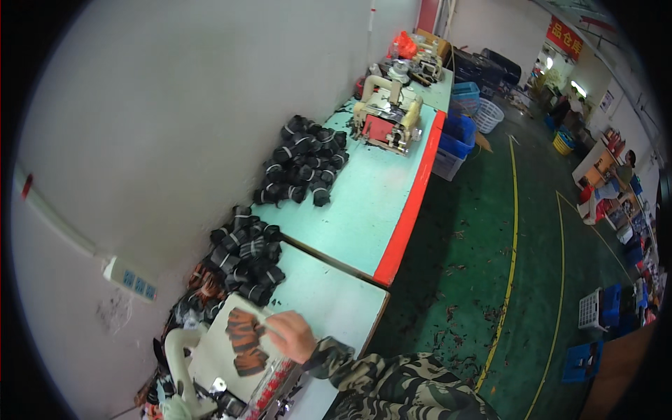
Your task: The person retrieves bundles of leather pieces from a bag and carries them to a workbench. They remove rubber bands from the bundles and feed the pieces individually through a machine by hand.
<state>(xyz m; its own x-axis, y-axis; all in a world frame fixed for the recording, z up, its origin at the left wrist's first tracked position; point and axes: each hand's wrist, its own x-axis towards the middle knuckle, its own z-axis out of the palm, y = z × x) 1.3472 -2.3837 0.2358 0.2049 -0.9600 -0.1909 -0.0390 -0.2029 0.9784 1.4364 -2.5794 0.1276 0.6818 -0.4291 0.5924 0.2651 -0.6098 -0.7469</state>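
Note:
My right hand (291, 336), in a camouflage sleeve (332, 358), reaches in from the lower right over the pale top of a sewing machine (217, 353). Its fingers are closed at the edge of a piece of orange and black striped fabric (243, 330). Just below it lies a smaller striped piece (250, 362), nearer the row of red parts (264, 397) on the machine's front. The fingertips are partly hidden from this angle. My left hand does not show.
Black rolled bundles with light ties (304, 161) are heaped along the wall, more (248, 252) beside the machine. A second sewing machine (387, 115) stands on the far light-green table (350, 224). Blue crates (458, 136) sit beyond. Scraps litter the green floor (469, 280). A person (619, 175) is at far right.

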